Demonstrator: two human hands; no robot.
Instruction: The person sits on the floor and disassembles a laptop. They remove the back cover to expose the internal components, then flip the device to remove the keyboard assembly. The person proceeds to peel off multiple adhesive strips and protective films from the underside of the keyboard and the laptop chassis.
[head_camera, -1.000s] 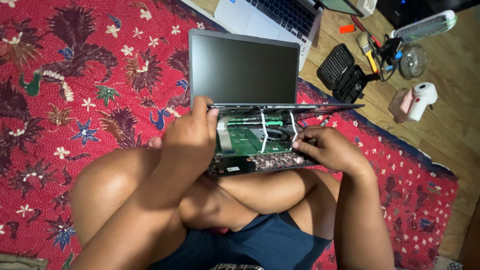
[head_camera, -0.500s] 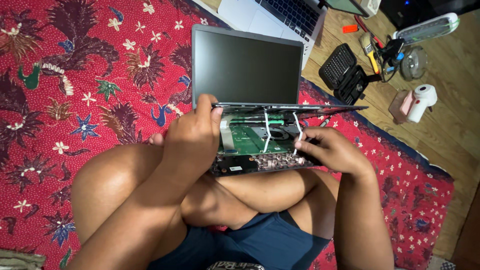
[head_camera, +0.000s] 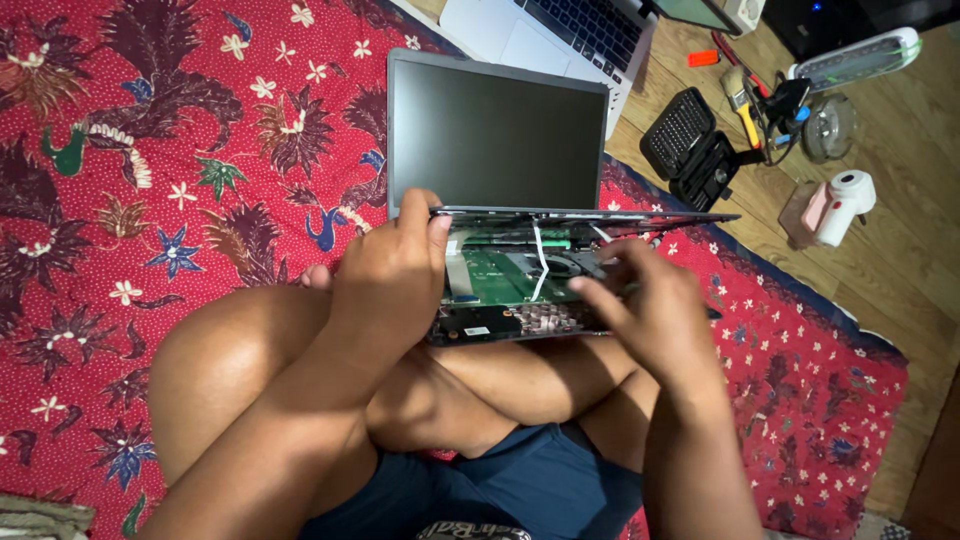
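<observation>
A: What takes up most of the view?

B: A red patterned cloth (head_camera: 150, 150) with dark flowers, spread over a wooden floor (head_camera: 900, 220). The person sits cross-legged on it, bare knees up front.

A: And the main thing being handled?

B: A dark laptop (head_camera: 495, 135), resting on the crossed legs with its black screen upright and facing the person. Its keyboard cover (head_camera: 590, 214) is lifted off the base like a thin lid, so the green circuit board (head_camera: 500, 275) and a white ribbon cable (head_camera: 541, 262) lie exposed underneath.

A: What is the left hand doing?

B: The left hand (head_camera: 390, 275) has its grip clamped on the left edge of the lifted keyboard cover, thumb on top, fingers wrapped under near the hinge.

A: And the right?

B: The right hand (head_camera: 650, 310) hovers over the right part of the open base, fingers curled together and pointing down at the board. Whether they pinch anything I cannot tell.

A: What else lies around?

B: A second, silver laptop (head_camera: 540, 25) sits just beyond the dark one's screen. On the floor to the right are a black bit case (head_camera: 695, 145) lying open, a yellow-handled tool (head_camera: 742, 100) near it, and a small white and pink device (head_camera: 835, 205) farther right.
</observation>
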